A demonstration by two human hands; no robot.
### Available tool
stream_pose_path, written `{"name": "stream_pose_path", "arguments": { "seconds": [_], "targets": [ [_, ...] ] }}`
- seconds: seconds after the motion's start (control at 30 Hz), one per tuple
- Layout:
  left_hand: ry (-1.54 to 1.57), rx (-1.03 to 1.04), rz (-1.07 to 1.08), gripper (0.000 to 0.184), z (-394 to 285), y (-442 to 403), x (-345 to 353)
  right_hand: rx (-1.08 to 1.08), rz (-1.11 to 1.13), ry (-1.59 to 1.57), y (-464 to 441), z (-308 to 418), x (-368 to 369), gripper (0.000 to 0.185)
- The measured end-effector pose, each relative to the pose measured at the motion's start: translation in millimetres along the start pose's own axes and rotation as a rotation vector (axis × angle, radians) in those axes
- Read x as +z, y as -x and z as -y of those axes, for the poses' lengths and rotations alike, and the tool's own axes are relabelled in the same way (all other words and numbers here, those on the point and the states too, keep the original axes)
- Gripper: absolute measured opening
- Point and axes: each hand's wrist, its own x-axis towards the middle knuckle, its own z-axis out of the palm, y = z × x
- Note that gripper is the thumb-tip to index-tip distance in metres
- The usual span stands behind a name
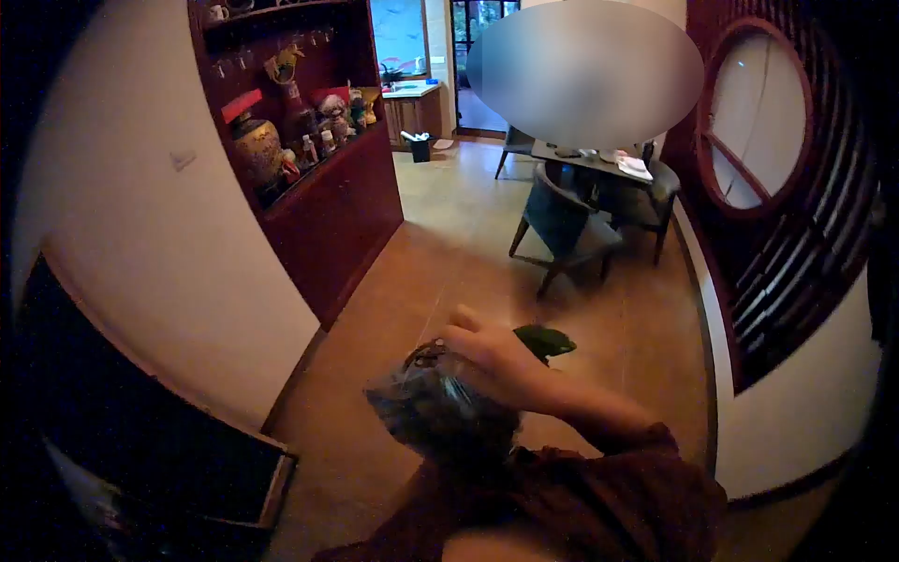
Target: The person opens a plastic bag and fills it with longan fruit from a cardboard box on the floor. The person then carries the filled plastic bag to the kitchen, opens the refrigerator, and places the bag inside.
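My right hand (492, 361) reaches across in front of my body, its fingers closed at the top of a clear plastic bag (440, 407). The bag is crinkled and shiny, with dark contents that I cannot make out. Thin brown strands (426, 354) show at its top, beside my fingers. A dark green leaf (545, 344) sticks out behind my wrist; whether it joins the bag's contents is hidden. A dark red sleeve (599, 496) covers my arm below the wrist. My left hand does not show.
A red cabinet (332, 225) with vases and ornaments stands along the left wall. Ahead are a dining table (599, 167) and chairs (562, 220); a blurred patch hides what is above. A dark framed panel (140, 412) is at lower left, a red slatted screen (787, 262) at right.
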Motion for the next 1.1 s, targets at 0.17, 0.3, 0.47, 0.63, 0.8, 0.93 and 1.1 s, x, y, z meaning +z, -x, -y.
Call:
{"name": "stream_pose_path", "arguments": {
  "seconds": [0.17, 0.3, 0.47, 0.63, 0.8, 0.93, 1.1],
  "targets": [
    [0.033, 0.041, -0.043, 0.029, -49, -141, -19, -0.034, -0.046, -0.081, -60, -149, -20, 0.018],
    [0.044, 0.031, -0.074, 0.03, -107, -266, -30, 0.038, 0.028, -0.181, -122, -254, -55, 0.018],
    [0.058, -0.004, -0.066, 0.03, -190, -425, -4, 0.187, -0.064, -0.179, -208, -370, -123, 0.019],
    [0.017, -0.048, -0.04, 0.031, -263, -565, 4, 0.202, -0.232, -0.111, -282, -484, -176, 0.017],
    [0.023, -0.041, -0.05, 0.032, -328, -714, -9, 0.181, -0.259, 0.028, -360, -634, -204, 0.017],
    [0.051, 0.004, -0.055, 0.033, -397, -826, 2, 0.132, -0.174, 0.11, -449, -738, -237, 0.017],
    [0.119, 0.131, -0.043, 0.033, -491, -932, 20, 0.177, 0.007, 0.087, -577, -833, -255, 0.015]
  ]
}}
